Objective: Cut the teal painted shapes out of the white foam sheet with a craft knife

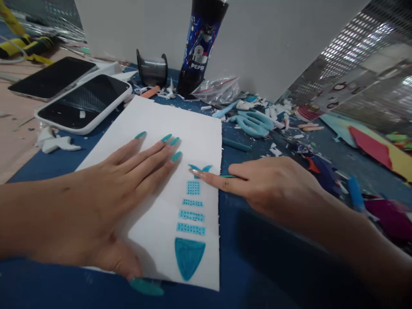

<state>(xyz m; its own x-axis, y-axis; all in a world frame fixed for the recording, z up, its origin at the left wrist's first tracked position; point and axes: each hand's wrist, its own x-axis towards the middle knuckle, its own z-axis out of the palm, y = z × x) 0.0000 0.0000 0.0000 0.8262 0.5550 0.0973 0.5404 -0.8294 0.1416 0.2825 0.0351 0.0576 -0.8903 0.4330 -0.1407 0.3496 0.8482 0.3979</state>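
A white sheet (193, 128) lies on the blue table surface. My left hand (128, 193) is spread flat across its left part, with the thumb over the near edge. Down the right side runs a column of blue shapes: a forked tail shape (205, 169), a dotted square (193, 187), several dotted strips (191, 228) and a solid rounded triangle (189, 257). The index finger of my right hand (257, 180) is stretched out onto the tail shape, while its other fingers curl under. No object shows in either hand; the right palm is hidden.
Two phones (85, 103) lie at the left. A wire spool (152, 68), a Pepsi bottle (201, 47) and a plastic bag (219, 90) stand or lie behind the sheet. Blue-handled scissors (252, 123) rest among white scraps. Coloured sheets (370, 146) lie at the right.
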